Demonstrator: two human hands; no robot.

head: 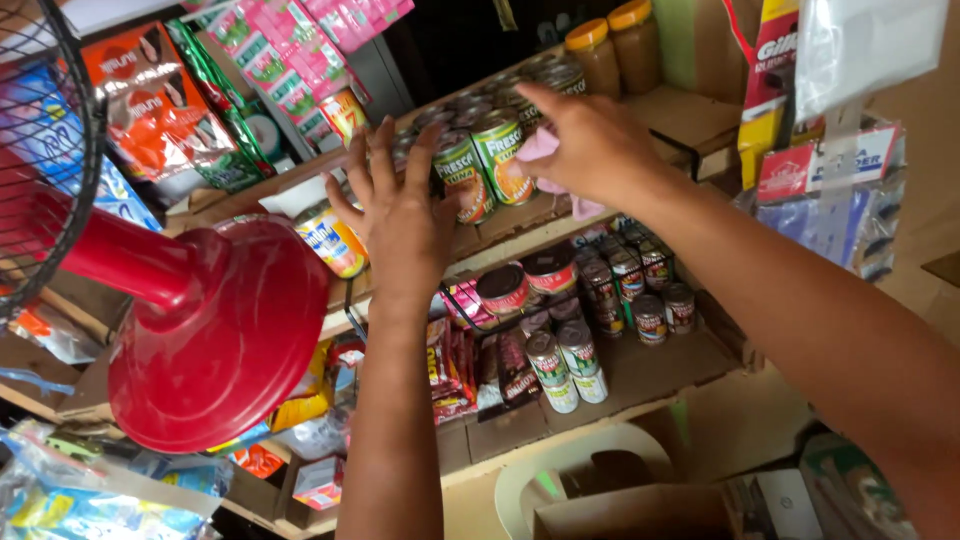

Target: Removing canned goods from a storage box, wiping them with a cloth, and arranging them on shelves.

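Observation:
My left hand (398, 212) is raised with fingers spread, its palm against the green-labelled tin cans (478, 165) on the upper wooden shelf (520, 222). It holds nothing. My right hand (590, 145) reaches over the same row of cans and presses a pink cloth (548, 150) against them, the cloth hanging out under the palm. A yellow-and-blue labelled can (332, 240) stands just left of my left hand.
A red electric fan base (215, 340) and its wire cage (50, 150) fill the left. The lower shelf (650, 372) carries small tins (570, 355) and sachets. Packets (160, 110) hang above; jars (610, 45) stand at the back right. A white plastic chair (560, 470) sits below.

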